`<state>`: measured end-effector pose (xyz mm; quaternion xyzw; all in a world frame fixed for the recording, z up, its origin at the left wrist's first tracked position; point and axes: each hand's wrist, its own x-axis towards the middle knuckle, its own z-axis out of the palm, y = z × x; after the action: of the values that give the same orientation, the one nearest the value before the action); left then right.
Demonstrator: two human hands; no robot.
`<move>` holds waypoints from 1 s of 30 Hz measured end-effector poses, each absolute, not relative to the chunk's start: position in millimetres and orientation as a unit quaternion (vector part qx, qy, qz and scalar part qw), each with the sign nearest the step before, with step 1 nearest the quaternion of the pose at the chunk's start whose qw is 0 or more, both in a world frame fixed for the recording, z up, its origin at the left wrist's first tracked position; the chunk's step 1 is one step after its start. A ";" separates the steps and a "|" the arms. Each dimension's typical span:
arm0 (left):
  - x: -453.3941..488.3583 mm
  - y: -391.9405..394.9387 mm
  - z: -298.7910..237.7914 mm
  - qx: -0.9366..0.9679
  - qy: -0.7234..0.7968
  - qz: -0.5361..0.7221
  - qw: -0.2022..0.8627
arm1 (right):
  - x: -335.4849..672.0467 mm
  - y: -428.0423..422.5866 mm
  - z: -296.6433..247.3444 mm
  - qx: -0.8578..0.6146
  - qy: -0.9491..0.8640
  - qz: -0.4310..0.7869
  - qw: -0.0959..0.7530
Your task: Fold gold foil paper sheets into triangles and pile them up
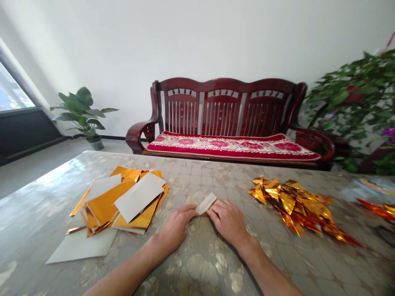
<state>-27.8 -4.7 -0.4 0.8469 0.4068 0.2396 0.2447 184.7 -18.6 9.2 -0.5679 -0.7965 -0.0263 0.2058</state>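
Note:
Between my two hands is a small folded strip of paper point(206, 204), white on the side that faces up, with a bit of gold at its lower edge. My left hand point(177, 226) pinches its left end, fingers closed. On the other end, my right hand point(228, 220) has its fingers curled and closed on the paper. Both hands rest low over the table, close together. A loose pile of gold foil paper sheets point(108, 199), some with the white side up, lies to the left. Right of my hands sits a heap of folded gold foil pieces point(293, 203).
The table point(197, 263) has a patterned, glossy cover. A clear plastic bag point(370, 189) with more foil lies at the far right. Behind the table stands a wooden bench point(222, 111) with a red floral cushion point(231, 146). Potted plants point(82, 109) flank it.

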 end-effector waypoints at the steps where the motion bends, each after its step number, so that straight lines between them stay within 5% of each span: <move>1: -27.8 -5.7 -1.9 0.845 0.411 0.242 0.240 | 183.9 -17.7 8.6 -0.573 -0.794 -0.024 0.204; 30: -9.1 1.8 -1.7 0.800 0.501 0.271 0.186 | 174.6 -13.2 -0.1 -0.617 -0.760 -0.038 0.203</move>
<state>-9.1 1.8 -1.7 0.8005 0.5011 0.2709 0.1862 174.6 -13.2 -0.1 -0.6166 -0.7597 -0.0383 0.2031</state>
